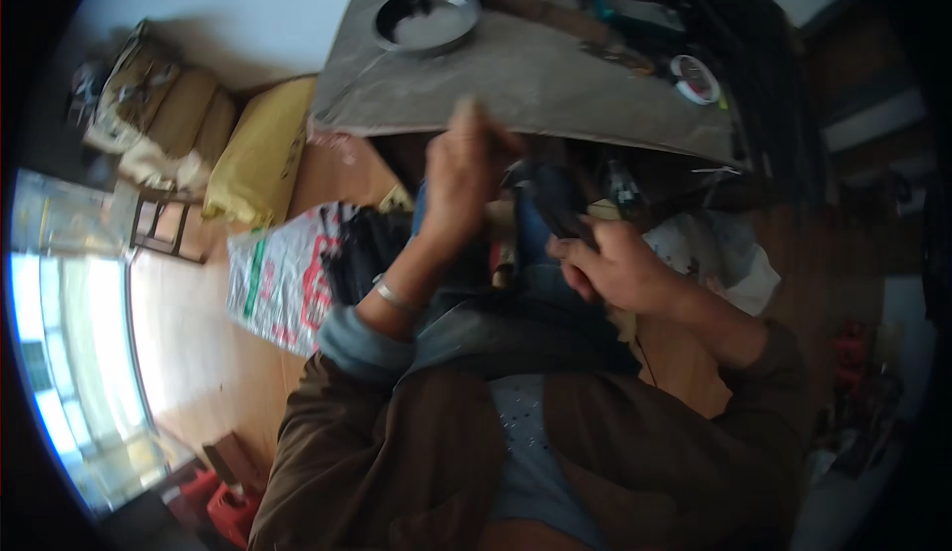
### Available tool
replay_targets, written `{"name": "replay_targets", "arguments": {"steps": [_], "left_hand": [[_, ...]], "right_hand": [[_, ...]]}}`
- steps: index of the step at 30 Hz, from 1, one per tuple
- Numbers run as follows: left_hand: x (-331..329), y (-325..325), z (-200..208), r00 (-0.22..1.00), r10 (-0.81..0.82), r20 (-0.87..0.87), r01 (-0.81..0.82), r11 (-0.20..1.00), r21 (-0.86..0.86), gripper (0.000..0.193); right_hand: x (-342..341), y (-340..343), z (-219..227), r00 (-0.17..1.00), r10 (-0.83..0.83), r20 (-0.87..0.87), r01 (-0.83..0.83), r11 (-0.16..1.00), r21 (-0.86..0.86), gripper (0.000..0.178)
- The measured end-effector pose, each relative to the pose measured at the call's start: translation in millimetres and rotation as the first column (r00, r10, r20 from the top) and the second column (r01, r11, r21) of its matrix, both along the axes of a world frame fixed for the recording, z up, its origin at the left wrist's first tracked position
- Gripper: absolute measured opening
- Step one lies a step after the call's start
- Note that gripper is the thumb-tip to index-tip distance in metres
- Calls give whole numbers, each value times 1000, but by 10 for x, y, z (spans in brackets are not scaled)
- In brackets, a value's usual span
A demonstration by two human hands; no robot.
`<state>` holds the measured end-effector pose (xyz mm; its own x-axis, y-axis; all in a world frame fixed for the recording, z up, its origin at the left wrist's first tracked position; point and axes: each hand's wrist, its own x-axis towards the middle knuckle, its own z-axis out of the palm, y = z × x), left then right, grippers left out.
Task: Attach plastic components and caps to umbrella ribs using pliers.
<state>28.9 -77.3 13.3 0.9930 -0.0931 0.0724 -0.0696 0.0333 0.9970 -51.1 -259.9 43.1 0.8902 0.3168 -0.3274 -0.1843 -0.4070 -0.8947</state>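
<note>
In front of my lap, my right hand is closed around the lower end of a dark, elongated piece. Its exact kind does not show. Raised on the other side of it is my left hand, with a metal band on the wrist. Its fingers are smeared by motion and bend toward the top of the dark piece; whether they grip anything is unclear. Beyond both hands lies the near edge of a grey-covered table. Beside my left forearm, several black pieces rest on a printed silver bag.
A round metal pan and a white ring-shaped roll lie on the table, with dark clutter along its right. A yellow sack stands on the left floor. A white plastic bag is beyond my right forearm; red containers sit lower left.
</note>
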Motion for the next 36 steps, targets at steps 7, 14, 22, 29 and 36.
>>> {"name": "replay_targets", "arguments": {"steps": [7,14,22,29,36], "left_hand": [[34,100,-43,992,-71,-103,41,961,-273,67],[55,30,-26,985,-89,-144,44,957,-288,68],[121,-37,-35,980,-96,-174,42,956,-291,68],[122,-23,-85,970,-199,-138,154,947,-283,72],[37,-12,-99,949,-295,111,315,904,-288,70]], "right_hand": [[970,-1134,-145,573,14,819,631,631,-452,27],[1848,-2019,-83,787,-239,569,615,360,-701,29],[2070,-2076,-245,809,-80,582,576,304,-759,29],[2024,-2192,-131,735,-235,636,668,407,-622,21],[1363,-1202,157,955,-293,-46,263,764,589,12]]}}
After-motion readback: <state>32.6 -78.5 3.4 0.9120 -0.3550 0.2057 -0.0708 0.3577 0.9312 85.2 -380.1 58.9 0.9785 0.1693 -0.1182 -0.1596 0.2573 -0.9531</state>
